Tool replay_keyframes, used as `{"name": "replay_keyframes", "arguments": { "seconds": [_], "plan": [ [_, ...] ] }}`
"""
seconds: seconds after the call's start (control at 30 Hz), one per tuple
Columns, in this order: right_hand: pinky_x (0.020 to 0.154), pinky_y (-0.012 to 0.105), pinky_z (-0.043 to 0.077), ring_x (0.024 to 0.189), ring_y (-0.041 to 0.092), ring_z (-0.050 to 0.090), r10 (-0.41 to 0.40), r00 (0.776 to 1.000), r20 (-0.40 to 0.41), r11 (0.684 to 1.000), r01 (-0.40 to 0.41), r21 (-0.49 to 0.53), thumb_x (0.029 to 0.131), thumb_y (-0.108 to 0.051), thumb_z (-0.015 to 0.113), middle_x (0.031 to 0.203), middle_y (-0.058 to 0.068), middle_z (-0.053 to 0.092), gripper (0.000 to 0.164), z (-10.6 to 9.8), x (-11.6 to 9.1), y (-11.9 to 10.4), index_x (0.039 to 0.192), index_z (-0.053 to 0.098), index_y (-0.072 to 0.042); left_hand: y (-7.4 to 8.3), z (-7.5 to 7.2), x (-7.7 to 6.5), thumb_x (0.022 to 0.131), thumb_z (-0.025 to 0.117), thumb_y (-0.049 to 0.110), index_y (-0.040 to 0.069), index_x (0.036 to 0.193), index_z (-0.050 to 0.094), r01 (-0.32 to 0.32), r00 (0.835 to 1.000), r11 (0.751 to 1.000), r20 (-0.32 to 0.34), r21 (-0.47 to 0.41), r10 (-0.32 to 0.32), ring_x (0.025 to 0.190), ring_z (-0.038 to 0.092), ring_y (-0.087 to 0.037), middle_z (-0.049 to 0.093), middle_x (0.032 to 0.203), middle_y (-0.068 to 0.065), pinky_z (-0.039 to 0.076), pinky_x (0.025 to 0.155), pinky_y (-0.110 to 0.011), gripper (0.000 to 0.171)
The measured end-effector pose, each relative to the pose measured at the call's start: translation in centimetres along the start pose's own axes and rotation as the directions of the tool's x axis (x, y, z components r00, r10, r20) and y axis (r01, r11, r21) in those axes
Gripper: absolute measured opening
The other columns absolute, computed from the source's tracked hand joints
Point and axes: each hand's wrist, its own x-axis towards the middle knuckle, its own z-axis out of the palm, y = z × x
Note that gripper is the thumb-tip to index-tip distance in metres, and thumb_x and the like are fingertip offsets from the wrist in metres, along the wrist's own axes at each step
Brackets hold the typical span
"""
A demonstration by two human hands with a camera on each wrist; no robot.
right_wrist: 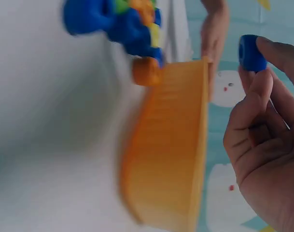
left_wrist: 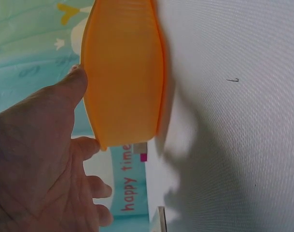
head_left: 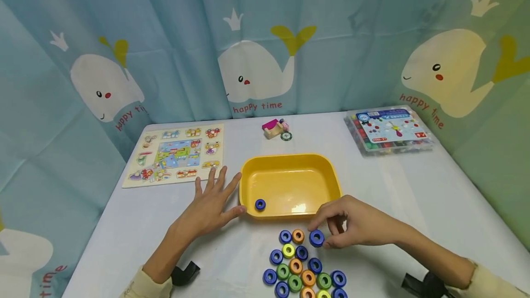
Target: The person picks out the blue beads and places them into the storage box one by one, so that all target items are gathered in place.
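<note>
My right hand (head_left: 360, 224) pinches a blue ring (head_left: 316, 238) between thumb and fingertips, just off the front right corner of the yellow tray (head_left: 290, 162). In the right wrist view the same blue ring (right_wrist: 253, 53) is held up clear of the tray's wall (right_wrist: 171, 145). At the tray's left end my left hand (head_left: 211, 208) has its fingers spread, with the thumb and forefinger against the rim. The left wrist view shows this hand (left_wrist: 45, 159) along the tray wall (left_wrist: 122, 72). One blue ring (head_left: 260, 204) lies inside the tray, at its front left.
In front of the tray lie several blue, orange, green and yellow rings, among them a green ring (head_left: 295, 283). A picture puzzle board (head_left: 178, 155) is at the back left, small toys (head_left: 274, 128) behind the tray, a clear parts box (head_left: 389, 130) at the back right.
</note>
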Motion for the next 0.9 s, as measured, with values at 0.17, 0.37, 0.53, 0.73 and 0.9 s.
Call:
{"name": "replay_keyframes", "arguments": {
  "seconds": [0.17, 0.37, 0.53, 0.73, 0.9],
  "plan": [
    [0.054, 0.029, 0.05, 0.063, 0.015, 0.055, -0.031, 0.999, -0.019, 0.999, 0.031, 0.044, 0.081, -0.015, 0.073, 0.077, -0.002, 0.063, 0.028, -1.8, 2.1, -0.7, 0.108, 0.068, -0.02, 0.0, 0.0, 0.0, 0.083, 0.039, 0.072, 0.036, 0.149, 0.009, 0.003, 1.0, 1.0, 0.0, -0.006, -0.003, 0.138, -0.009, -0.036, 0.001, 0.155, -0.01, -0.004, 0.101, -0.066, 0.081],
    [0.06, 0.03, 0.051, 0.068, 0.021, 0.058, 0.073, 0.994, -0.079, 0.996, -0.069, 0.05, 0.082, -0.013, 0.071, 0.083, 0.001, 0.066, 0.026, -2.4, 5.5, 0.4, 0.106, 0.068, -0.021, -0.1, 0.1, 0.0, 0.083, 0.036, 0.074, 0.036, 0.149, 0.008, -0.001, 1.0, 1.0, 0.0, -0.003, 0.001, 0.138, -0.009, -0.036, 0.002, 0.155, -0.01, -0.004, 0.101, -0.065, 0.081],
    [0.068, 0.032, 0.052, 0.073, 0.02, 0.06, 0.116, 0.989, -0.094, 0.993, -0.116, -0.001, 0.079, -0.023, 0.075, 0.089, -0.001, 0.067, 0.024, -1.9, 8.1, 1.6, 0.103, 0.07, -0.023, -0.1, 0.2, -0.1, 0.083, 0.036, 0.074, 0.036, 0.149, 0.007, -0.001, 1.0, 1.0, 0.003, -0.012, 0.001, 0.138, -0.01, -0.034, 0.002, 0.155, -0.01, -0.004, 0.101, -0.065, 0.081],
    [0.072, 0.03, 0.052, 0.077, 0.016, 0.063, 0.151, 0.985, -0.084, 0.988, -0.153, -0.013, 0.079, -0.023, 0.076, 0.091, -0.005, 0.068, 0.024, -0.9, 10.3, 3.4, 0.103, 0.07, -0.021, -0.2, 0.2, 0.0, 0.084, 0.037, 0.072, 0.036, 0.149, 0.008, 0.0, 1.0, 1.0, 0.003, -0.001, 0.0, 0.137, -0.011, -0.034, 0.003, 0.155, -0.01, -0.003, 0.101, -0.066, 0.08],
    [0.073, 0.029, 0.052, 0.076, 0.018, 0.064, 0.197, 0.98, -0.04, 0.98, -0.195, 0.049, 0.079, -0.019, 0.076, 0.089, -0.002, 0.069, 0.025, -0.4, 11.4, 4.8, 0.103, 0.071, -0.016, -0.2, 0.2, 0.0, 0.084, 0.037, 0.072, 0.036, 0.149, 0.007, -0.002, 1.0, 1.0, 0.006, -0.003, 0.002, 0.137, -0.012, -0.033, 0.003, 0.155, -0.01, -0.002, 0.101, -0.066, 0.079]
  ]
}}
